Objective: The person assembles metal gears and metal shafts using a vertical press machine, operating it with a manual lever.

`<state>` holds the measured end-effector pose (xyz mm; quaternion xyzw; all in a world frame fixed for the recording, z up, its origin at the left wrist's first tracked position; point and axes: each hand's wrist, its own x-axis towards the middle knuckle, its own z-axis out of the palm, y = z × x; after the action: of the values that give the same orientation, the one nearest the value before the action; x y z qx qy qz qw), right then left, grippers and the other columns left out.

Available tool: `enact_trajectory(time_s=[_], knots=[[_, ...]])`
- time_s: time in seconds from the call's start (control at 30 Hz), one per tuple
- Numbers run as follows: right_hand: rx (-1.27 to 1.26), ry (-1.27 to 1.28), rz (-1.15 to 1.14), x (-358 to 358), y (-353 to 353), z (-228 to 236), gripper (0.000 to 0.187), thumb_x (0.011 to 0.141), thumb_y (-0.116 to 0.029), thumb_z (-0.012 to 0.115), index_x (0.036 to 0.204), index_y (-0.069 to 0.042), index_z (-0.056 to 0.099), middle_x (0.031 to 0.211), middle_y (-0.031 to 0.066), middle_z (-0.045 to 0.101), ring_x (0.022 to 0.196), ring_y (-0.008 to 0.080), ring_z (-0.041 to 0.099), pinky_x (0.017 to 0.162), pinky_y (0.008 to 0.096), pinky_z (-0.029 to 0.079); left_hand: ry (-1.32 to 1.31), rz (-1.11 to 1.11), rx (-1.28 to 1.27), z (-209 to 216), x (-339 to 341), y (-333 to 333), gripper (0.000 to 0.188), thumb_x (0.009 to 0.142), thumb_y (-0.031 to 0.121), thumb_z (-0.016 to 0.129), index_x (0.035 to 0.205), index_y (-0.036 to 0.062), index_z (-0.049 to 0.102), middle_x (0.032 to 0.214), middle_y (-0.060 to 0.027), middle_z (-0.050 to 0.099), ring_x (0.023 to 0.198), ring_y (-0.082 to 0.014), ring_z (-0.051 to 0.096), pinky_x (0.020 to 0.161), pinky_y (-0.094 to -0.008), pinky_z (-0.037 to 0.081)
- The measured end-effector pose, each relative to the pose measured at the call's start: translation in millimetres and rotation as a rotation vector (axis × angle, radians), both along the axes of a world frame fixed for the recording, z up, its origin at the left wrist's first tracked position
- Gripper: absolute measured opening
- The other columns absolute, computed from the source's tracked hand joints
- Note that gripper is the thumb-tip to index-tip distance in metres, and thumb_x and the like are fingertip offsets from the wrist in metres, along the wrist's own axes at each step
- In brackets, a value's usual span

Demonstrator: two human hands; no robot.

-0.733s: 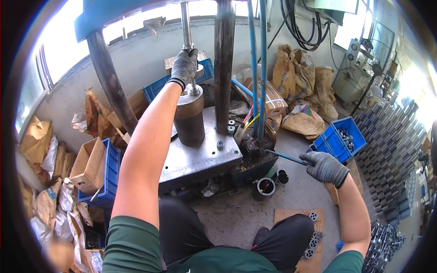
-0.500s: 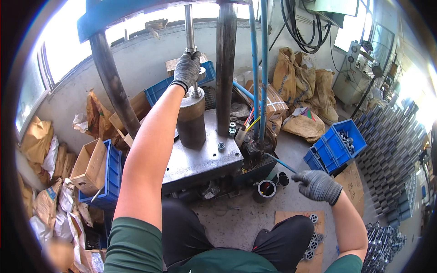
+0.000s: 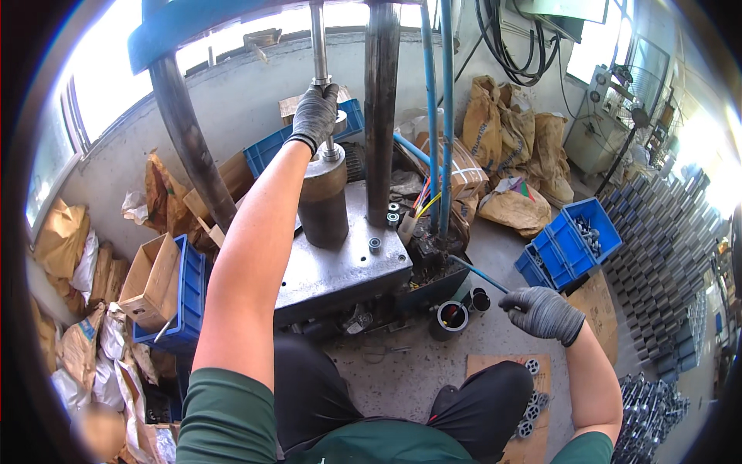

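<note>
Gripping the thin vertical steel rod [image 3: 319,46] of a press, the gloved left hand [image 3: 315,114] has its fingers curled tight round the shaft just above the dark steel cylinder [image 3: 324,197], so the rod runs up out of the fist and down through it into the cylinder's top. That cylinder stands upright near the back left of the grey steel base plate [image 3: 340,267], beside a thick dark column [image 3: 382,108]. Off the plate's right edge, the gloved right hand [image 3: 543,312] is closed round the near end of a thin blue lever [image 3: 479,274]; its fingers are folded over the handle, which slants up and left from the fist toward the machine. Just left of that hand, a short metal sleeve [image 3: 451,317] stands on the concrete floor [image 3: 417,379]. Blue bins [image 3: 570,241] of small parts sit behind the hand.
</note>
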<state>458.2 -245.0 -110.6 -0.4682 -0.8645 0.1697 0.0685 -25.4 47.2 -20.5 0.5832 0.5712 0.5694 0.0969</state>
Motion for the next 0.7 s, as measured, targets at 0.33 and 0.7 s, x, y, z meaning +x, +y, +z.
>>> enact_trajectory(time_s=[0.33,0.7], knots=[[0.840,0.235,-0.162,-31.9,76.1,47.1,0.012,0.091,-0.006,0.065,0.101,-0.001,0.069,0.095,0.0198,0.070,0.086,0.0379,0.069,0.076,0.0420,0.056,-0.036,-0.017,-0.012,3.1,6.1,-13.7,0.037,0.106,0.039,0.054,0.112,0.0044,0.064,0.076,-0.0095,0.068,0.070,-0.0231,0.068,0.067,-0.0403,0.054],[0.943,0.401,-0.302,-29.1,121.7,58.3,0.023,0.095,-0.009,0.065,0.118,-0.002,0.068,0.102,0.0179,0.073,0.089,0.0320,0.073,0.079,0.0394,0.058,-0.002,0.036,-0.045,1.5,0.2,-5.3,0.040,0.105,0.043,0.054,0.112,0.0050,0.065,0.077,-0.0119,0.069,0.074,-0.0253,0.070,0.071,-0.0420,0.054]])
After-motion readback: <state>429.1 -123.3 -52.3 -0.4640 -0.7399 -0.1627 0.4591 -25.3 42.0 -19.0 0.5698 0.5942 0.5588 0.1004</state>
